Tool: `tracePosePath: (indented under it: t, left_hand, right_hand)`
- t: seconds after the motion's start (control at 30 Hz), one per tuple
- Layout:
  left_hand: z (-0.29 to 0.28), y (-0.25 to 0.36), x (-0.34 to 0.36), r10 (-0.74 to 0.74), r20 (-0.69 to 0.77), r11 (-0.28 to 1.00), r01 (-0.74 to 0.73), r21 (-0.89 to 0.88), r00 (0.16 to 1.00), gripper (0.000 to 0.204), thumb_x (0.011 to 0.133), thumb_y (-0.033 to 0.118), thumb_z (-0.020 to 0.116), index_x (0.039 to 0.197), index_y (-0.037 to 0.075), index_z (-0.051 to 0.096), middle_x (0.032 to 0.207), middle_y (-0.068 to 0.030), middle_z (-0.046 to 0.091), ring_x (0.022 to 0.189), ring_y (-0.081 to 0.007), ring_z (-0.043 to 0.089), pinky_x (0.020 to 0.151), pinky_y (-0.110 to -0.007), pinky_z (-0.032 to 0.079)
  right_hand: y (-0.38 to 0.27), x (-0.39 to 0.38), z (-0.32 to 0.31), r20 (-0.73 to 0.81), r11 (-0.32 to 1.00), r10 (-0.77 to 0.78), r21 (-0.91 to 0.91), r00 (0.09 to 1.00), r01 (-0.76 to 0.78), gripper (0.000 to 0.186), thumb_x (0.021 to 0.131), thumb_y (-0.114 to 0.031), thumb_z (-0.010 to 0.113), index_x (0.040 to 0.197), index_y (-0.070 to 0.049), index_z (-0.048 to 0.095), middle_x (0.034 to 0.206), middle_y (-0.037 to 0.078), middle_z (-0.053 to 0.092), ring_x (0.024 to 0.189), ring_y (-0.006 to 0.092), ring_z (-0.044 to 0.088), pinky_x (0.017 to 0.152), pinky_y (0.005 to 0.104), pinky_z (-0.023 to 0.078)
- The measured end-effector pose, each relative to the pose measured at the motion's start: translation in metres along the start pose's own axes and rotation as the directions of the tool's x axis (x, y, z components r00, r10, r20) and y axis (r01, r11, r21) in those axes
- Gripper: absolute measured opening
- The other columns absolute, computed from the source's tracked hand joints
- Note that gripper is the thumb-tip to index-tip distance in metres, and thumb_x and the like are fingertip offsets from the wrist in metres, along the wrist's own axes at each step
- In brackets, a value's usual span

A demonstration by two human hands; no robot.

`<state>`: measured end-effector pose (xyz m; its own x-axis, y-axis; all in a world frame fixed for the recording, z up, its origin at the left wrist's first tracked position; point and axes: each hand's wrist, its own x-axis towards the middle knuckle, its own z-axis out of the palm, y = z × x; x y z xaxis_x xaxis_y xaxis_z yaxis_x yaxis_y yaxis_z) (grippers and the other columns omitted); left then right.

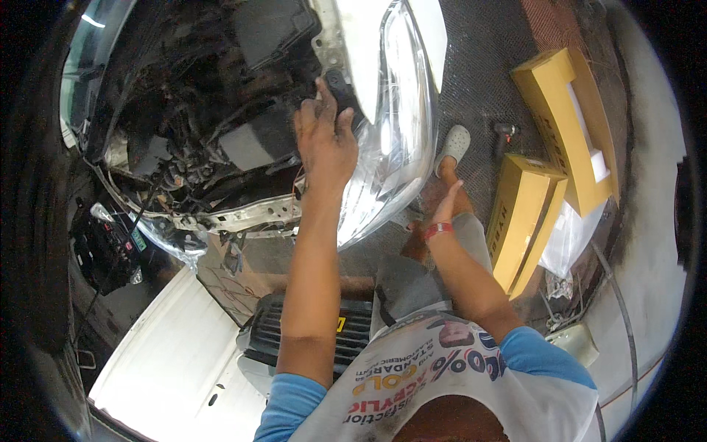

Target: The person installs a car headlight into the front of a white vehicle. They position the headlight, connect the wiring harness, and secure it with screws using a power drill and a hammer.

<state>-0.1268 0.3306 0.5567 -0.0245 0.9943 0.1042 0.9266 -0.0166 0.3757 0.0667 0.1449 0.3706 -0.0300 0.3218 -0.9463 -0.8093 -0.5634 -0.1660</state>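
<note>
Headlight [390, 140] sits at the front corner of the car, its clear lens curving down beside the open engine bay [206, 125]; in the head view, the only one, it looks seated against the white body panel [368, 44]. Your left hand [324, 136] reaches up behind it, fingers curled around a dark plug [340, 90] at the lamp's rear, thumb pressed alongside. Your right hand [445, 202] hangs loosely open near your knee, holding nothing, just below the lens.

Judge the lamp as bulky but fairly light, a stiff plastic shell with a smooth, slippery lens that scratches and cracks easily. You'd do best gripping the dark housing at the back or the mounting tabs, not the lens. Two yellow boxes [549, 162] lie on the floor mat [479, 74] to your right.
</note>
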Motion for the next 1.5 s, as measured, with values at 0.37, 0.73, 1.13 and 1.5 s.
tracePosePath:
  t: [0.37,0.73,1.13,1.5]
  left_hand:
    - [-0.004,0.008,0.001,-0.025,0.024,0.999,0.026,-0.032,0.999,0.069,0.094,0.017,0.068,0.156,0.004,0.04,0.11,-0.0212,0.058,0.101,-0.0385,0.055,0.093,-0.047,0.047]
    - [-0.005,0.012,-0.006,-0.157,0.117,0.987,0.159,-0.008,0.981,0.065,0.101,0.022,0.06,0.158,0.006,0.035,0.122,-0.024,0.057,0.111,-0.0419,0.055,0.106,-0.052,0.041]
    - [-0.003,0.009,-0.008,-0.094,0.048,0.992,0.098,-0.077,0.994,0.066,0.096,0.014,0.065,0.157,0.004,0.039,0.104,-0.0193,0.055,0.097,-0.0356,0.051,0.093,-0.048,0.044]
    - [-0.01,0.016,-0.005,-0.104,0.067,0.994,0.101,0.043,0.992,0.065,0.1,0.023,0.06,0.157,0.004,0.036,0.115,-0.0232,0.058,0.105,-0.0428,0.056,0.099,-0.051,0.045]
  right_hand:
    - [-0.013,-0.028,0.078,0.185,0.998,-0.051,-0.02,0.981,0.055,0.101,0.092,-0.084,0.037,0.158,-0.008,0.034,0.158,0.017,0.041,0.142,0.0359,0.042,0.117,0.0473,0.035]
    - [-0.03,-0.07,0.096,0.032,0.981,0.036,-0.194,0.999,-0.029,0.099,0.094,-0.083,0.034,0.156,-0.005,0.037,0.147,0.016,0.053,0.132,0.0306,0.054,0.111,0.0406,0.042]
    - [-0.01,-0.051,0.083,0.004,0.979,-0.05,-0.197,0.999,0.05,0.105,0.092,-0.085,0.033,0.156,-0.003,0.036,0.153,0.016,0.047,0.135,0.0333,0.05,0.114,0.0404,0.036]
    - [-0.009,-0.044,0.079,0.043,0.987,0.006,-0.159,0.999,0.001,0.103,0.093,-0.084,0.031,0.156,-0.002,0.037,0.151,0.018,0.05,0.134,0.034,0.053,0.112,0.0392,0.04]
